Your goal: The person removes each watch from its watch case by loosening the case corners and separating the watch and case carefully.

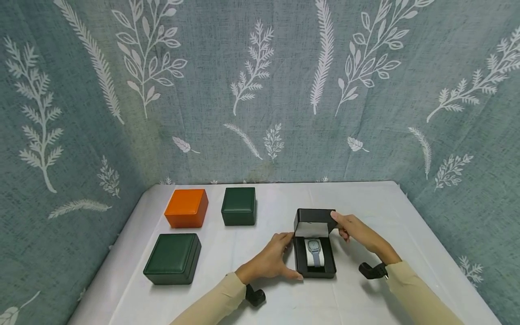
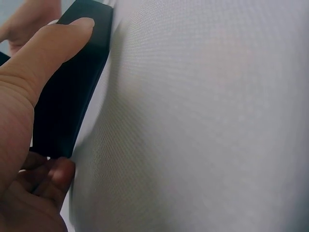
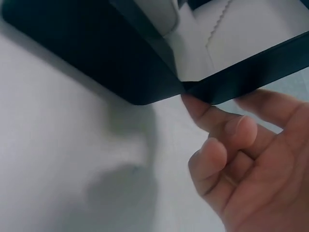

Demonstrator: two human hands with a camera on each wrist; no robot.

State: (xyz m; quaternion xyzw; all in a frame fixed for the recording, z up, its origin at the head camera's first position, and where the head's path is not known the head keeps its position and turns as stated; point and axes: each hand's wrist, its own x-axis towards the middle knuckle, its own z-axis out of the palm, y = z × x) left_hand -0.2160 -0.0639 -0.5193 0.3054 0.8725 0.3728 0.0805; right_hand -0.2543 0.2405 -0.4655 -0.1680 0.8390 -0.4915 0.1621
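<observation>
A black watch box stands on the table with its lid raised. Inside lies a wristwatch with a grey-blue strap, wrapped round a white cushion. At the box's left side, my left hand holds the base, thumb near the front corner and fingers at the back corner. The left wrist view shows that thumb lying on the black wall. My right hand grips the lid's right edge, thumb on top. In the right wrist view, fingers of the right hand touch the lid near the hinge.
On the left of the white table stand an orange box, a small green box and a larger green box, all closed. Patterned blue-green cloth hangs behind and on both sides.
</observation>
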